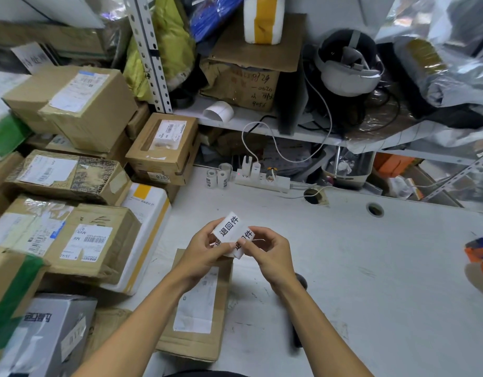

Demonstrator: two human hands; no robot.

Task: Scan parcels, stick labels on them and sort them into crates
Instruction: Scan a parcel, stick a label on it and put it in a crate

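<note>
Hands meet above the table (pixel 370 268): left hand (pixel 207 254) and right hand (pixel 267 251) both pinch a strip of labels (pixel 230 227) between thumb and curled fingers. Directly beneath the left wrist lies a parcel (pixel 199 308); stacked boxes (pixel 71 227) sit left of it.

The left forearm covers part of the shipping label on the flat cardboard parcel (pixel 199 311). A dark object (pixel 300 284) lies mostly behind the right wrist, unidentifiable. The orange-and-blue item (pixel 481 254) is cut by the right edge. The label strip's (pixel 230 229) lower characters are hidden by fingers.
</note>
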